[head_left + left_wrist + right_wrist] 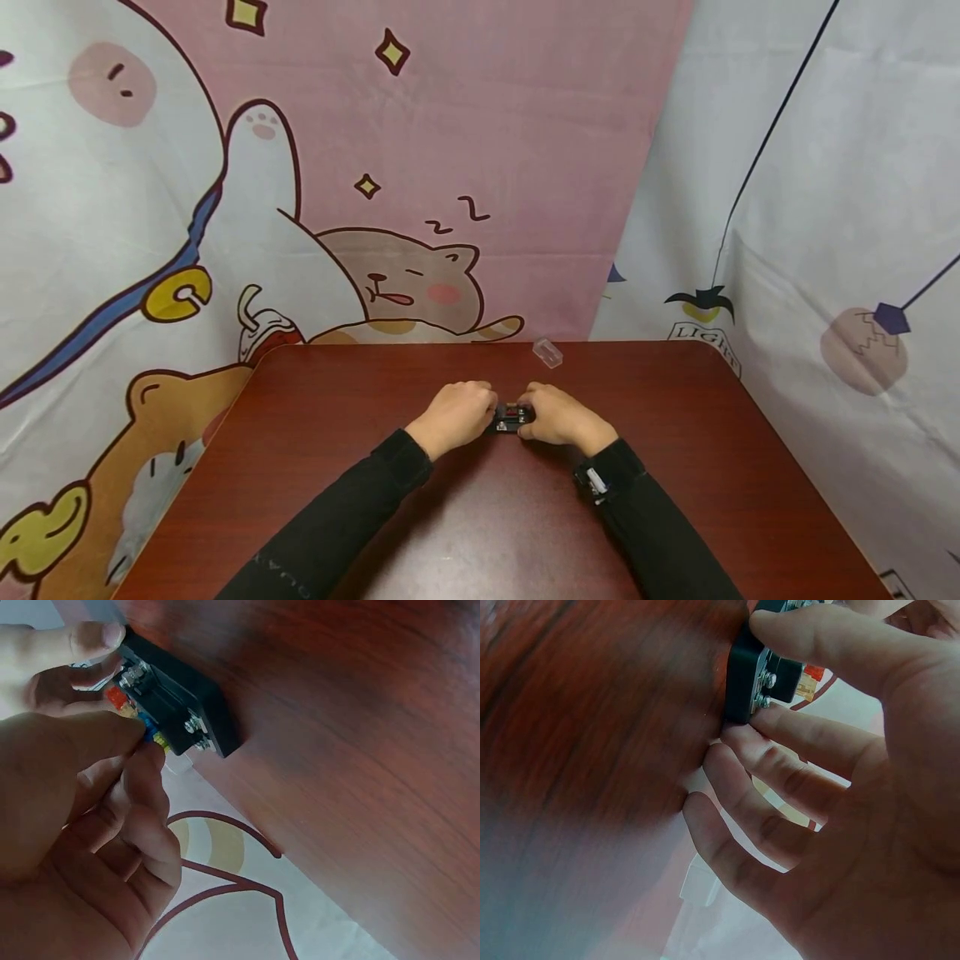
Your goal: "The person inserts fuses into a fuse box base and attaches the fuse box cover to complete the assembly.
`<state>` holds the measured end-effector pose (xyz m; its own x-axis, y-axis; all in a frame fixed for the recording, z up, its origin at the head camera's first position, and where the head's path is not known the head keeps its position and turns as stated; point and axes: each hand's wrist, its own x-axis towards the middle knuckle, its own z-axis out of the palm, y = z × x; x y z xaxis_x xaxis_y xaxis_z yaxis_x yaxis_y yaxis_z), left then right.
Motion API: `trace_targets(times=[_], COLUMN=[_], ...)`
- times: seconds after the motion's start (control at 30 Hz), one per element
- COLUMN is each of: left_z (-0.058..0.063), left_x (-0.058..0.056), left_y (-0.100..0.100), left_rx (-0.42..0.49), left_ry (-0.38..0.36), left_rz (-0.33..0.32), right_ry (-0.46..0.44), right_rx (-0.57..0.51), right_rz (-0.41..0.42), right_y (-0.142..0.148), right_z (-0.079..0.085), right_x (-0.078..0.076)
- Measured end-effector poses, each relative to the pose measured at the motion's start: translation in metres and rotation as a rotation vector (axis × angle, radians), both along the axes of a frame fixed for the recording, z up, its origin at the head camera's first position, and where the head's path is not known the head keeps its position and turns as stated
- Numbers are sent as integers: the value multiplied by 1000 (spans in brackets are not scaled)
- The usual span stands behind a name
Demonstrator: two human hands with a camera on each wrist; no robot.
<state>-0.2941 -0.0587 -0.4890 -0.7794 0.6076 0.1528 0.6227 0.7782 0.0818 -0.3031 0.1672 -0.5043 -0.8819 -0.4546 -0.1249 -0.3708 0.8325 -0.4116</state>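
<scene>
A black fuse block (512,418) with metal screw terminals lies on the table between both hands. Coloured blade fuses stand in it: a red fuse (115,696), a tan one, a blue fuse (148,728) and a yellow fuse (161,740). My left hand (459,414) has its thumb and forefinger pinched at the blue fuse, which they partly cover. Whether that fuse is fully seated cannot be told. My right hand (562,417) grips the block's right end, thumb on the near edge and fingers on the far side.
A clear plastic cover (548,352) lies near the far edge of the reddish-brown table (360,375). Behind the table hangs a cloth (540,167) printed with cartoon animals. A small device (592,483) is strapped on the right wrist.
</scene>
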Motion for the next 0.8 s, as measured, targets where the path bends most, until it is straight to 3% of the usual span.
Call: trace_targets(times=[0.2, 0.43, 0.7, 0.8], left_z=[-4, 8, 2, -3], left_x=[-3, -5, 1, 3], left_y=[-13, -23, -25, -24], left_rx=[32, 78, 81, 75], left_ry=[-6, 11, -158, -182], left_rz=[10, 43, 96, 117], right_ry=[4, -14, -12, -11], right_rx=[4, 4, 13, 3], right_rz=[2, -9, -3, 0], right_y=[-1, -1, 2, 2], right_z=[-3, 3, 2, 0], right_x=[0, 1, -1, -2])
